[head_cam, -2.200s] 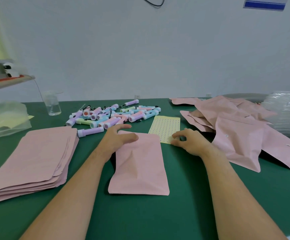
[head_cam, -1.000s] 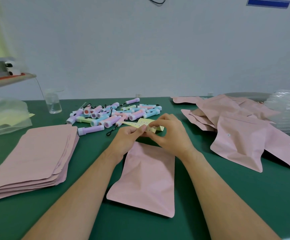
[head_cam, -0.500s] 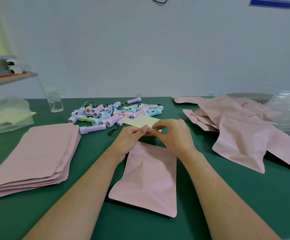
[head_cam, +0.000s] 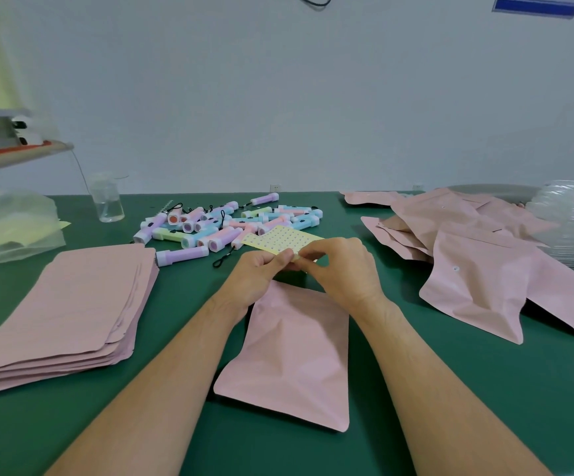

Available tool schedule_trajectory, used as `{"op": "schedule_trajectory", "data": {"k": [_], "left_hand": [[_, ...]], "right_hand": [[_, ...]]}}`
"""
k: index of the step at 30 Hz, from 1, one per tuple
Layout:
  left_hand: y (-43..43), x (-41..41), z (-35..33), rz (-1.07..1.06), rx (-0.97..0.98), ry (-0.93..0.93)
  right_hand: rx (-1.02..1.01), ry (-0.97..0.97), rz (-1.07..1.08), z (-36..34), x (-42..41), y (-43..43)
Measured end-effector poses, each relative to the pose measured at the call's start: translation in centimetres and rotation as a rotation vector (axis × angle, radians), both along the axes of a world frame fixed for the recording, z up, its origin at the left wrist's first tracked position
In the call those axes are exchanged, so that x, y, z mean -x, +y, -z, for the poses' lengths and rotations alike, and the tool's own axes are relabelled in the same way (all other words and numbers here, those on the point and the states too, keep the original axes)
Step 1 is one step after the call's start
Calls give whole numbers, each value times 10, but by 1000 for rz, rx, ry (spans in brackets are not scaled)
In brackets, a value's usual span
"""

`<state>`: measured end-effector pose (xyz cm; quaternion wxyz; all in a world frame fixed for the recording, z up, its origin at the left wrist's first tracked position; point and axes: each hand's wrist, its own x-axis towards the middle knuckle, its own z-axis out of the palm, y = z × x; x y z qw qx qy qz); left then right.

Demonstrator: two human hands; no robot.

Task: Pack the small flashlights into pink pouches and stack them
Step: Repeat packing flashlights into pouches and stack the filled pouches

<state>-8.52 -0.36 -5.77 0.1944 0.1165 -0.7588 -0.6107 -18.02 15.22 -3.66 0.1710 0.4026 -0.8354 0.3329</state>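
- The pink pouch point(head_cam: 289, 355) lies flat on the green surface point(head_cam: 484, 389), right under the person's forearms. It looks a little puffed, so I'd guess a flashlight is inside, though none shows.
- Just beyond the pouch's far end, both hands hold a yellow sticker sheet point(head_cam: 280, 240) up off the surface. The left hand point(head_cam: 258, 273) pinches its near edge, and the right hand point(head_cam: 340, 269) pinches the same edge, apparently picking at one dot.
- Neither hand touches the pouch, so it lies loose. A brush from a forearm could slide or turn it before it is sealed.
- The dot could tear, fold on itself or cling to a fingertip, and the thin sheet could crease under two tight pinches.
- Further beyond the pouch sits the heap of small flashlights point(head_cam: 223, 225). One black cord loop trails close to the left hand and could snag.
- Left of the pouch is a neat stack of flat pouches point(head_cam: 69, 304). To its right is a loose pile of pouches point(head_cam: 477, 255) that sprawls more than it stacks and may slump as more are added.
- Far left beyond the pouch stands a clear cup point(head_cam: 107, 201).
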Motion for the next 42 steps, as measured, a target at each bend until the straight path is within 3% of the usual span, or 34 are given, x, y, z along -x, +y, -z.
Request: {"op": "schedule_trajectory", "data": {"k": [14, 18, 21, 23, 26, 29, 35, 42], "left_hand": [[-1, 2, 2, -65, 114, -8], [3, 1, 4, -114, 211, -39], [6, 1, 7, -179, 328, -54], [8, 1, 7, -184, 367, -63], [9, -1, 7, -153, 394, -59], [9, -1, 9, -140, 431, -64], [9, -2, 7, -162, 549, -150], [14, -3, 4, -180, 653, -193]], "right_hand": [[-66, -84, -92, 1, 1, 0], [69, -329, -252, -18, 0, 8], [-121, -567, -473, -35, -6, 23], [-341, -605, -554, -40, -13, 29], [-537, -552, -523, -38, -21, 26], [-581, -512, -468, -33, -19, 22], [-513, -557, -426, -25, -11, 20], [-417, -503, -218, -15, 1, 23]]}}
